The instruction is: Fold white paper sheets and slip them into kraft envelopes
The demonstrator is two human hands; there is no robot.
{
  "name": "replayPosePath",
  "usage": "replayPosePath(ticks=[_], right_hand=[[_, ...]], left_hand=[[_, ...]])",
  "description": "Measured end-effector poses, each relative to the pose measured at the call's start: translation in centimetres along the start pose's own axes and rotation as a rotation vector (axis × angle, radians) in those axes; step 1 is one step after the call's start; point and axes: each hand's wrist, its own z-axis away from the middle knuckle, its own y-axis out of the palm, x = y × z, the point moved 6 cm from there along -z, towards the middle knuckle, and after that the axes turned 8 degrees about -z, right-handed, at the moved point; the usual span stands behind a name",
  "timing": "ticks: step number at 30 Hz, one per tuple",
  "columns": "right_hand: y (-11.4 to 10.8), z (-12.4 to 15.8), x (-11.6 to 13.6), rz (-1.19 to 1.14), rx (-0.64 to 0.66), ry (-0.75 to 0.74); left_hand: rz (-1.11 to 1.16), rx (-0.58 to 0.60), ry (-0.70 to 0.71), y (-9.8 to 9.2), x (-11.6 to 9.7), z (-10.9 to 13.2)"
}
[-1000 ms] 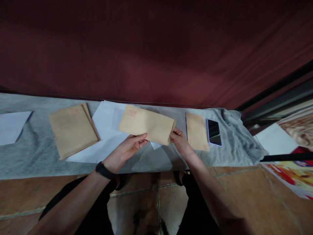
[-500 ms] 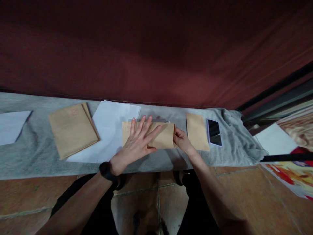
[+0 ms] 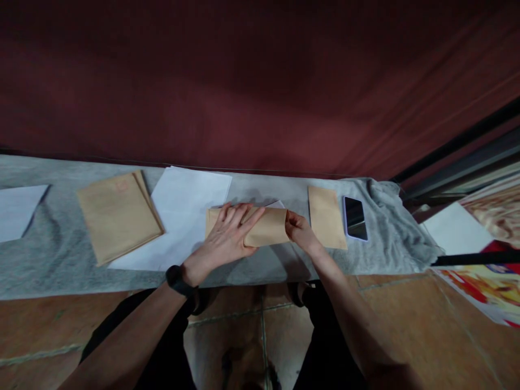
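A brown paper envelope lies crosswise in front of me, its right end parted. My left hand, with a black band on the wrist, spans the envelope from above. Its fingers bend over the far edge while the thumb rests by the near edge. At the right end, my right hand is closed on the envelope's edge, and some fingertips are hidden at the opening. A white paper corner shows behind the envelope. White sheets lie partly under its left end.
Brown envelopes are stacked at left, beyond them a white sheet. Right of my hands lie another brown envelope and a phone. Everything rests on a narrow grey cloth-covered surface against a dark red hanging cloth.
My left hand's fingers have drawn closer together and bent at the far edge. The envelope has tilted slightly, its right end shifting a little left, and more white paper shows behind it.
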Motion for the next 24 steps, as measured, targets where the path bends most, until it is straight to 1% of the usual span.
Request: replayPosePath(ticks=[2, 3, 5, 7, 8, 10, 13, 16, 19, 22, 24], right_hand=[[-1.0, -0.2, 0.5, 0.074, -0.066, -0.046], [-1.8, -0.3, 0.8, 0.136, -0.127, -0.087], [-3.2, -0.3, 1.3, 0.325, -0.258, -0.169], [-4.0, -0.1, 1.2, 0.577, -0.350, -0.204], [-4.0, 0.0, 0.8, 0.705, -0.371, -0.196], [-3.6, 0.1, -0.1, 0.915, -0.370, -0.143], [-2.7, 0.0, -1.1, 1.077, -0.338, -0.062], [-2.5, -0.5, -1.4, 1.111, -0.341, -0.030], [-3.0, -1.0, -1.6, 1.053, -0.324, -0.010], [-3.7, -1.4, -1.7, 0.890, -0.273, -0.006], [-4.8, -1.4, -1.0, 0.738, -0.324, -0.022]], left_hand=[[-0.002, -0.011, -0.037, -0.5, 0.9, -0.1], [0.000, -0.017, -0.064, -0.8, 1.6, 0.0], [0.007, -0.037, -0.120, -1.3, 3.2, 0.2], [0.003, -0.028, -0.161, -1.5, 4.8, 0.5], [-0.005, -0.013, -0.176, -1.4, 5.4, 0.8], [-0.015, 0.041, -0.195, -0.9, 6.3, 1.2], [-0.007, 0.152, -0.193, 0.3, 6.8, 1.9], [0.015, 0.227, -0.194, 1.2, 7.2, 2.4], [0.035, 0.249, -0.203, 1.6, 7.7, 2.8], [0.045, 0.252, -0.211, 1.9, 8.2, 3.1], [0.051, 0.253, -0.217, 2.1, 8.5, 3.2]])
